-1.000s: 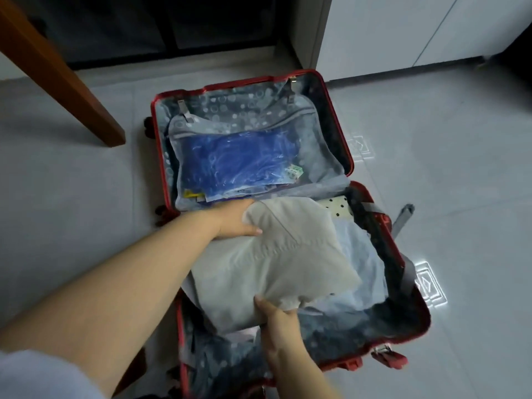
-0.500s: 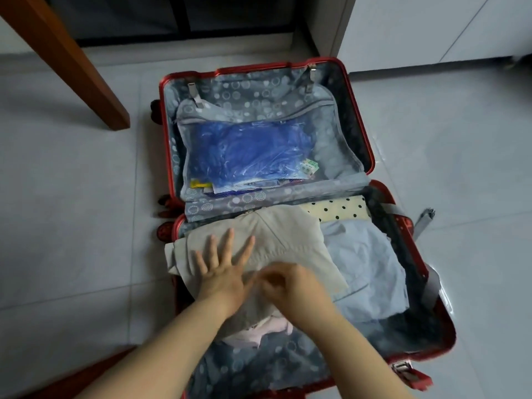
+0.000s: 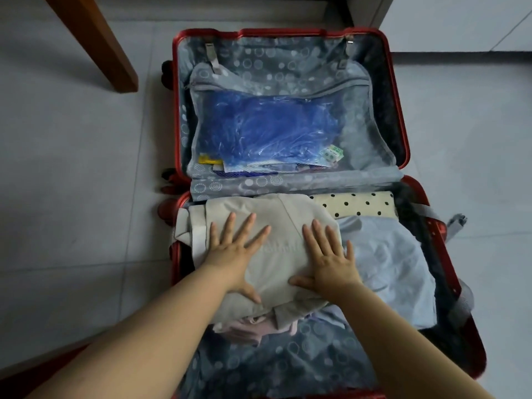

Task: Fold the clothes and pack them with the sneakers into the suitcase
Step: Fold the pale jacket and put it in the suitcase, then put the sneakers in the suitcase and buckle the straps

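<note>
- Two palms now: left hand [image 3: 233,254] no longer gripping, flat, fingers spread.
- Beige folded cloth garment [image 3: 282,226] pressed down w/ both, in red hard-shell suitcase [image 3: 288,32] near half.
- Right hand [image 3: 328,260] same, spread flat.
- Sneakers unseen; prob. next.

Left grip [image 3: 236,254], right grip [image 3: 331,260] atop garment [image 3: 283,240]

Pink garment [image 3: 253,331] mostly buried under beige garment [image 3: 282,240]; suitcase [image 3: 288,32] near rim cut off (bottom edge).
</note>
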`<state>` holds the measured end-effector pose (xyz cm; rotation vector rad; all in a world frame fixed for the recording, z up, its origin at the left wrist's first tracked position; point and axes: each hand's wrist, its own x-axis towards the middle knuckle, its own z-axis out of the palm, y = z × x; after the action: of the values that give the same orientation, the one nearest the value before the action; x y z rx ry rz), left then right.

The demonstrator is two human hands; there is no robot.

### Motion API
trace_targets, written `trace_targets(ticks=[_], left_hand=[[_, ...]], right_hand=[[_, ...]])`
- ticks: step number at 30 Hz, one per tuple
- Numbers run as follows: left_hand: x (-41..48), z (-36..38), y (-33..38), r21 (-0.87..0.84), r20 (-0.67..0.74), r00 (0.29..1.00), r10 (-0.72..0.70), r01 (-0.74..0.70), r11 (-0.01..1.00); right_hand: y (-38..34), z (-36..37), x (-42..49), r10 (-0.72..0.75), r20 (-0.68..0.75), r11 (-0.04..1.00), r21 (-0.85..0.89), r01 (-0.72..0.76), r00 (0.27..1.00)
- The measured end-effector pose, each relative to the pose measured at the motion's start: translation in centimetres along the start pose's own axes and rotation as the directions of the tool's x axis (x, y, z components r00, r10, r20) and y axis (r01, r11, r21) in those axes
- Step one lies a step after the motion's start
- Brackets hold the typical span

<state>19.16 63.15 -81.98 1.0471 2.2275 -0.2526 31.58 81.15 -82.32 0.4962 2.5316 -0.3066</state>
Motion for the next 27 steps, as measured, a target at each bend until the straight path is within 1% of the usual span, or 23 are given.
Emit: trace_targets(ticks=[2, 4, 6, 8, 11, 14, 16, 18, 19, 20, 21, 24, 25, 27], left_hand=[[0.5, 0.2, 0.1, 0.005, -0.007, 1.000, -0.011, 0.011, 1.000], [0.8, 0.3, 0.2, 0.022, -0.006, 1.000, -0.027, 0.028, 0.999], [0.9, 0.2, 0.4, 0.037, 0.002, 0.999, -0.040, 0.040, 0.999], [0.6, -0.4, 0.7, 0.036, 0.020, 0.999, -0.037, 0.036, 0.999], [-1.6, -2.1, 1.3, -0.041, 0.028, 0.999, -0.041, 0.042, 0.998], [-7.5, -4.3, 2.7, -0.135, -0.002, 0.997, -0.082, 0.080, 0.988], [-13.0, -6.4, 3.5, -0.186, 0.028, 0.990, -0.139, 0.142, 0.972], [-18.4, -8.9, 3.9, -0.191, 0.001, 0.984, -0.180, 0.177, 0.965], [-20.9, -10.4, 4.0, -0.159, -0.048, 0.976, -0.211, 0.202, 0.966], [-23.4, -12.4, 4.1, -0.184, -0.062, 0.964, -0.260, 0.245, 0.952], [-25.5, -14.6, 4.3, -0.182, -0.122, 0.950, -0.287, 0.263, 0.947], [-31.7, -22.1, 5.2, -0.239, -0.078, 0.955, -0.285, 0.259, 0.936], [-33.5, -24.7, 5.4, -0.248, -0.085, 0.952, -0.295, 0.267, 0.931], [-36.4, -29.1, 6.0, -0.279, -0.159, 0.939, -0.305, 0.254, 0.926]], right_hand=[[0.2, 0.9, 0.7, 0.005, -0.037, 1.000, 0.002, -0.005, 0.999], [0.1, 0.8, 1.0, -0.001, -0.004, 1.000, 0.020, 0.001, 1.000], [0.0, 0.9, 1.0, -0.010, -0.017, 1.000, -0.014, 0.010, 1.000], [-0.7, -0.2, 0.6, 0.017, 0.041, 0.997, -0.072, -0.015, 0.999], [-1.8, -2.6, -1.6, 0.041, 0.158, 0.998, -0.062, -0.032, 0.987], [-2.1, -5.4, -7.4, 0.041, 0.266, 0.998, -0.054, -0.027, 0.963], [-2.7, -7.9, -12.7, 0.057, 0.287, 0.997, -0.070, -0.039, 0.956], [-4.0, -11.8, -17.6, 0.090, 0.305, 0.995, -0.065, -0.073, 0.948], [-4.7, -13.9, -19.7, 0.099, 0.301, 0.995, -0.045, -0.090, 0.948], [-5.4, -16.2, -21.4, 0.104, 0.290, 0.995, -0.031, -0.100, 0.951], [-6.1, -18.5, -23.0, 0.105, 0.262, 0.994, -0.022, -0.103, 0.959], [-8.0, -26.2, -27.1, 0.056, 0.135, 0.998, 0.000, -0.056, 0.989], [-8.8, -29.1, -28.5, 0.025, 0.096, 1.000, -0.009, -0.024, 0.995], [-10.1, -33.9, -30.6, -0.041, 0.048, 0.999, -0.030, 0.043, 0.998]])
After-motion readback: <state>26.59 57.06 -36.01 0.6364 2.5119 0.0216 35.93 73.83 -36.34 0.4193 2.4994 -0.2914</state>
